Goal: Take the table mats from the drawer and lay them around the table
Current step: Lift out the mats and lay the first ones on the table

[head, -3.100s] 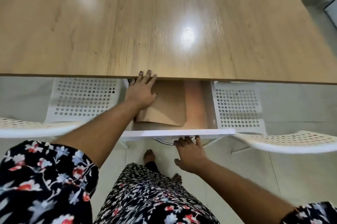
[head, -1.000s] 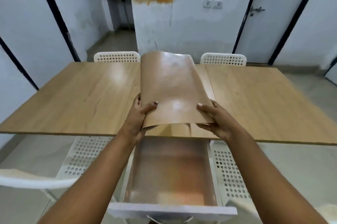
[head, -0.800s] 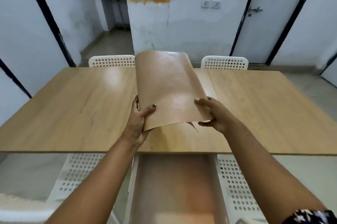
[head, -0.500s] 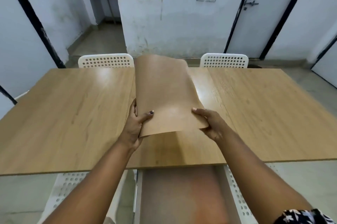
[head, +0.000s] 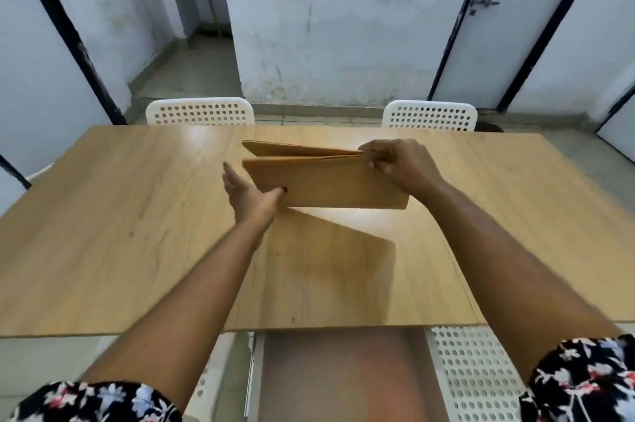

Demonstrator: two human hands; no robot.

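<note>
A wide wooden bench fills most of the view, its pale grain running from the near edge to the far side, with a seam crossing it on the right. Behind it rise white walls stained at the top, a white door with a metal handle on the right, and dark frames slanting up on either side. Below the near edge of the bench the drawer stands pulled out, its brown floor showing. Two white chairs with punched holes stand at the far side, one on the left and one on the right; another such chair shows just right of the drawer.

Both bare arms reach over the bench, each ending at the bottom in a dark flowered sleeve.

The table mats, thin tan sheets stacked together, are held up above the middle of the bench, clear of its surface, and throw a dark shadow on the wood beneath. At their left end the sheets fan apart into at least two layers; at the right end they are gathered tight.

The right hand pinches the upper right corner of the mats, fingers curled over the edge. The left hand is spread, fingers extended, with the thumb tip touching the lower left part of the front sheet and the palm beneath it.
</note>
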